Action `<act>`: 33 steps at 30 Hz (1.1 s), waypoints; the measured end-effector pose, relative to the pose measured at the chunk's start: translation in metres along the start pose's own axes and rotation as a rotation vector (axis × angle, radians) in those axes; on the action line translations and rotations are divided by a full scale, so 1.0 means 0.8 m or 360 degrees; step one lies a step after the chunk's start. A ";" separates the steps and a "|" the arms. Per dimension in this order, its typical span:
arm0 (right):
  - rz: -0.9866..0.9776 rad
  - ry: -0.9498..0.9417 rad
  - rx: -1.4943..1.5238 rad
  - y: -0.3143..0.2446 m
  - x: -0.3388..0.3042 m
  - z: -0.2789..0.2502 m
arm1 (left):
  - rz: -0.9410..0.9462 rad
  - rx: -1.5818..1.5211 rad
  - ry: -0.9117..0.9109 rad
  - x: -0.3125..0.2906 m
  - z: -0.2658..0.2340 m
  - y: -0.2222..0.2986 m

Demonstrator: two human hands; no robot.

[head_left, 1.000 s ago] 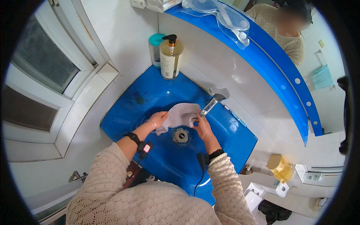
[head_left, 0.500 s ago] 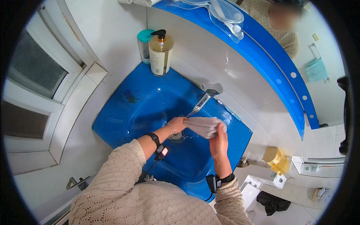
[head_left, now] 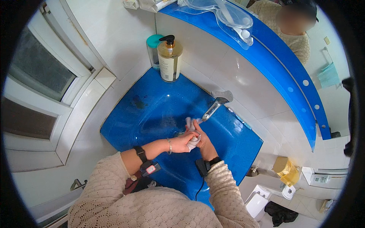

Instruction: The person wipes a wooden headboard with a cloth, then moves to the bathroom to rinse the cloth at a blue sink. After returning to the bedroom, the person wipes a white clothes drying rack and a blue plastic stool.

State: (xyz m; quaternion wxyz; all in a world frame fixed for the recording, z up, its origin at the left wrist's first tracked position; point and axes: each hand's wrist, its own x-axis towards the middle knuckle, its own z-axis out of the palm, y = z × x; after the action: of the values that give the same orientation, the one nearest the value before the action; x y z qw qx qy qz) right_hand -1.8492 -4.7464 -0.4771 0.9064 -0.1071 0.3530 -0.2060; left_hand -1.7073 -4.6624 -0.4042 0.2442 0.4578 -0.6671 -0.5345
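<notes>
A pale pinkish-grey cloth (head_left: 194,143) is bunched up between my two hands, just below the spout of the chrome tap (head_left: 216,107). My left hand (head_left: 181,142) is closed round the cloth's near side. Against its far right side lies my right hand (head_left: 205,142), thumb up and fingers partly hidden behind the cloth. Both hands are over the bowl of the blue corner sink (head_left: 152,123). Whether water runs from the spout I cannot tell.
A pump bottle (head_left: 169,60) and a teal-lidded clear jar (head_left: 154,49) stand in the sink's back corner. A toothbrush (head_left: 239,117) lies on the right rim. Above, a blue shelf (head_left: 273,78) holds clear goggles (head_left: 232,22). A window (head_left: 42,68) is on the left.
The cloth was stretched between my hands and is now gathered into a bunch. My right hand has come left and my left hand slightly right, so they meet.
</notes>
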 end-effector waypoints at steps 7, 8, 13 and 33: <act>0.0200 -0.0448 -0.0353 -0.029 -0.072 0.057 | -0.0512 -0.0941 0.0381 0.024 -0.050 -0.019; 0.0215 -0.0464 -0.0465 -0.031 -0.077 0.069 | -0.0478 -0.1008 0.0348 0.029 -0.050 -0.021; 0.0274 -0.0262 -0.0696 -0.028 -0.059 0.034 | -0.0187 -0.0950 0.0255 0.071 -0.027 -0.004; -0.0534 0.0428 -0.0638 -0.031 -0.048 0.026 | -0.0333 -0.0512 0.1084 0.025 -0.025 -0.042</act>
State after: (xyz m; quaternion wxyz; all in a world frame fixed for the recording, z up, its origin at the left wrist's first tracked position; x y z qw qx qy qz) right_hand -1.8679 -4.7507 -0.4307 0.7656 -0.3127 0.4809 -0.2914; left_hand -1.6885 -4.6897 -0.4326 0.4644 0.6306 -0.4052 -0.4717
